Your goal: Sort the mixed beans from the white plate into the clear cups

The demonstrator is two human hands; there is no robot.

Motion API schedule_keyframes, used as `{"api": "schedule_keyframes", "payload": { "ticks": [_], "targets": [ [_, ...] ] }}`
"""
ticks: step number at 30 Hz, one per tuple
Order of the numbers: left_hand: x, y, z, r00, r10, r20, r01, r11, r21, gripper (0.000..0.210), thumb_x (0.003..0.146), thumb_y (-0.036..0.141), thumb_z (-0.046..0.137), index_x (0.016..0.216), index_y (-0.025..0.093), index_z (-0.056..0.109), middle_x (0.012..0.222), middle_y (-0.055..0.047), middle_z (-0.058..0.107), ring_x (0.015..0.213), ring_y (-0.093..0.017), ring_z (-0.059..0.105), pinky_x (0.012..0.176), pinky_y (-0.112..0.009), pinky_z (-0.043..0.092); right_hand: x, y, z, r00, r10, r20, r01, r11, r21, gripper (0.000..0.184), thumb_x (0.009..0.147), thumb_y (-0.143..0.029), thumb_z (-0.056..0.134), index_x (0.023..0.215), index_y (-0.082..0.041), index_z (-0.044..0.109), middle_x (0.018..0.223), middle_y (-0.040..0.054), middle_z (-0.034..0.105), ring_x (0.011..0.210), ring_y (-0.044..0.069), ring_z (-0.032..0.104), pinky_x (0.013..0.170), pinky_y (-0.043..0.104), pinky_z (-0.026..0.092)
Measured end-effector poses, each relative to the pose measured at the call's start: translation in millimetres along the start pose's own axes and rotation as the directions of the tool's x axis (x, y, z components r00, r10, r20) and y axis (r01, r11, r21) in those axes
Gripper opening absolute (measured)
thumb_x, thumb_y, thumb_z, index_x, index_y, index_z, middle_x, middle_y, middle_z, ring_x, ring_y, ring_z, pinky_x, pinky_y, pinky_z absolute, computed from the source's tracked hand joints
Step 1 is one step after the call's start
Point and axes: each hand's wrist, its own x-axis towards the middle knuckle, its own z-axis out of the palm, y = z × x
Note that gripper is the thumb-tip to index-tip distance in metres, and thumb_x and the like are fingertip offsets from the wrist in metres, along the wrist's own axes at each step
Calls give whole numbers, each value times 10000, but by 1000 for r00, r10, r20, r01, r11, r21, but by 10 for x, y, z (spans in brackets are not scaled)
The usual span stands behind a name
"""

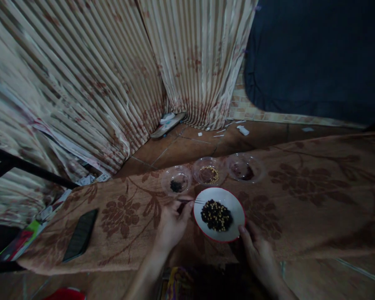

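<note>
My left hand [172, 221] is closed on tweezers [200, 201], their two thin tips reaching over the left rim of a white bowl with a red edge [237, 202]. My right hand [259, 248] grips that bowl at its lower right rim, thumb on top. Inside the bowl lies a mixed heap of black and yellow beans or seeds [217, 215]. Beyond it stand three clear plastic bowls in a row: the left bowl [165, 183] with black pieces, the middle bowl [197, 177] with yellow ones, the right bowl [256, 168] with dark red ones.
A brown flowered cloth [300, 212] covers the long surface under the bowls. A dark phone [80, 235] lies on its left part. Striped curtains [112, 75] hang behind, with a skateboard-like board [168, 126] and white scraps [243, 130] on the tiled floor.
</note>
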Motion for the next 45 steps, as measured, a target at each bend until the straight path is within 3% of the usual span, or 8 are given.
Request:
{"api": "schedule_keyframes", "payload": {
  "ticks": [3, 10, 17, 25, 37, 45],
  "targets": [
    [-21, 29, 58, 994, 31, 103, -37, 998, 53, 179, 886, 298, 590, 964, 195, 713, 896, -33, 748, 808, -164, 689, 728, -235, 533, -9, -22, 4, 1000, 7, 5, -7, 1000, 5, 536, 902, -589, 396, 1145, -175, 636, 1038, 116, 742, 971, 258, 705, 810, 304, 552],
    [-4, 27, 139, 985, 0, 171, -25, 989, 146, 211, 904, 314, 555, 1014, 211, 703, 840, -11, 739, 679, -139, 663, 636, -217, 510, -27, 24, 19, 999, -39, -10, 39, 999, 0, 489, 922, -546, 413, 1189, -187, 609, 1072, 115, 733, 984, 253, 701, 800, 307, 553],
    [20, 61, 145, 978, 38, 203, -84, 971, 222, 202, 917, 297, 535, 1005, 216, 698, 822, -10, 741, 705, -142, 672, 628, -209, 488, -24, 35, 21, 998, -61, -12, 61, 998, -10, 489, 929, -547, 394, 1164, -180, 616, 1125, 122, 715, 1021, 248, 688, 817, 309, 549],
    [48, 65, 159, 969, 73, 234, -147, 939, 312, 223, 937, 291, 504, 1032, 241, 699, 875, -18, 755, 744, -160, 692, 650, -225, 499, -24, -27, -1, 997, -73, -28, 72, 997, -24, 488, 926, -542, 400, 1152, -178, 635, 1051, 115, 736, 963, 249, 703, 797, 313, 556],
    [64, 100, 186, 955, 125, 269, -207, 930, 302, 203, 930, 255, 518, 1009, 227, 704, 922, -30, 759, 792, -163, 701, 716, -232, 501, -28, -15, -5, 999, -48, -8, 48, 999, -20, 478, 930, -531, 397, 1159, -177, 622, 1061, 114, 729, 981, 244, 696, 799, 294, 545],
    [53, 68, 197, 962, 110, 251, -184, 938, 294, 194, 930, 275, 523, 1001, 233, 699, 909, -25, 757, 795, -170, 706, 715, -241, 511, -34, -7, 0, 997, -77, -20, 77, 997, -7, 474, 932, -519, 406, 1180, -176, 620, 1090, 118, 723, 1003, 248, 689, 832, 318, 545]
  ]
}}
